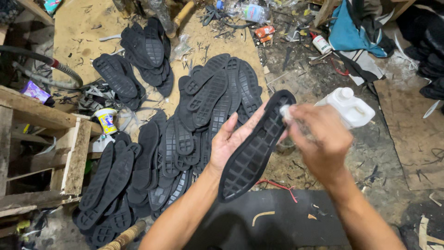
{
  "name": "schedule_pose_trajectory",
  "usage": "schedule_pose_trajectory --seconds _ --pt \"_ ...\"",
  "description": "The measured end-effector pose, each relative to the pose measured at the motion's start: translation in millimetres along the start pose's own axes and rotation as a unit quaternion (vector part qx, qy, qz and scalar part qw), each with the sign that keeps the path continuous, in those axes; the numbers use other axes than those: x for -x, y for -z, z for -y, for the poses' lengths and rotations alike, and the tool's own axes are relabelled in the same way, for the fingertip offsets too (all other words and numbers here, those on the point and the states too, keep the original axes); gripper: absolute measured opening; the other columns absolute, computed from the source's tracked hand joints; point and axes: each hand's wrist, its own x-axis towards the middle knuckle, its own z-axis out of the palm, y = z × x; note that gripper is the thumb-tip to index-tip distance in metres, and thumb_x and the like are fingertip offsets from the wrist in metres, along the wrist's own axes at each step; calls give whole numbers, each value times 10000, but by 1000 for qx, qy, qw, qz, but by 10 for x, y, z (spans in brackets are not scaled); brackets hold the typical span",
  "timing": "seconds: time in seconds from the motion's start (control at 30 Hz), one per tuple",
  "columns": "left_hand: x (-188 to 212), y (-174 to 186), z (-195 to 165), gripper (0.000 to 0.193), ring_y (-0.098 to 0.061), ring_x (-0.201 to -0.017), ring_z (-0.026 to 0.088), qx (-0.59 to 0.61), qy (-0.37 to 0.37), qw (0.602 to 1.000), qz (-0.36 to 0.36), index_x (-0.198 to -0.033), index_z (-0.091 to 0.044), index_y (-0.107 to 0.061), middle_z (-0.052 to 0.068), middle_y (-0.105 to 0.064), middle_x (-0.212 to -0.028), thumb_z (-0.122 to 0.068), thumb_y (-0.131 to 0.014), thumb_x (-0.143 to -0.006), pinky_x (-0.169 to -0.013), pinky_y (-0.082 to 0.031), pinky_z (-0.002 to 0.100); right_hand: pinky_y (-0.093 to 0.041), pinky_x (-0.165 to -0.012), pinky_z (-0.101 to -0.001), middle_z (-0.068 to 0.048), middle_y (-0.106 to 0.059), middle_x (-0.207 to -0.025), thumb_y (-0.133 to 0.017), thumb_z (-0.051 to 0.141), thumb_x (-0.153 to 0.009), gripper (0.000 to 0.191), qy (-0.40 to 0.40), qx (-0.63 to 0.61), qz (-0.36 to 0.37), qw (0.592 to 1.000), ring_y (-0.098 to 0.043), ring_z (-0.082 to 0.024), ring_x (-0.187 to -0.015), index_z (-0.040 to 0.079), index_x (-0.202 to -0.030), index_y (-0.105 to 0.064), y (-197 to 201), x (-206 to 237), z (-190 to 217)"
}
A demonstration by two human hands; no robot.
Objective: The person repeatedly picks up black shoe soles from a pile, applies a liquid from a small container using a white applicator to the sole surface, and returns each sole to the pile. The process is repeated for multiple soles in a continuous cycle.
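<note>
One black shoe sole (255, 147) lies tread-up in the left hand (230, 141), fingers cupped under it, while the right hand (319, 141) clenches a small white applicator (284, 111) at its toe. Dozens of soles (185, 134) lie heaped on the floor beyond, seemingly still awaiting treatment; a white jug (351, 107) stands close by.

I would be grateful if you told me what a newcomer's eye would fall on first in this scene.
First, the black shoe sole held grid side up in the left hand at the centre, while the right hand presses something small and white to its toe end. Next, the heap of black soles on the floor to the left, then the white plastic jug behind the right hand.
</note>
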Motion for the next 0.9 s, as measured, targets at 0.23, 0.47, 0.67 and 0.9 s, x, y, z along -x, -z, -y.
schedule_pose_trajectory --seconds 0.23,0.47,0.67,0.9 --pt "-1 392 -83 745 -465 -1435 429 62 -42 996 -58 -1661 -57 -284 185 -421 -1619 -479 -468 -1075 -1231 -397 471 -546 -784 -385 -143 -725 -1086 -833 -6 -817 304 111 -156 134 972 -669 -283 -897 -16 -1078 -678 -215 354 519" --pt "1 791 -101 552 -588 -1247 415 129 -24 990 -46 -1560 14 -490 272 -587 -1428 -393 -476 -1187 -1086 -516 508 -555 -808 -371 -135 -733 -1071 -792 -23 -819 270 -23 -54 84 995 -690 -288 -945 1 -1078 -720 -405 97 -10" --pt "3 528 -169 584 -623 -1242 375 17 -50 983 -179 -1439 -21 -534 205 -647 -1351 -418 -491 -1013 -1016 -561 457 -549 -823 -373 -120 -712 -1082 -798 5 -795 284 67 -149 116 980 -676 -276 -956 8 -1053 -679 -321 330 460" --pt "-9 303 -179 657 -613 -1290 371 15 -41 998 -53 -1506 91 -479 278 -598 -1420 -455 -438 -1143 -1117 -496 488 -549 -843 -336 -86 -719 -1071 -805 -11 -788 309 -22 -129 114 985 -696 -249 -958 22 -1079 -706 -270 88 306"
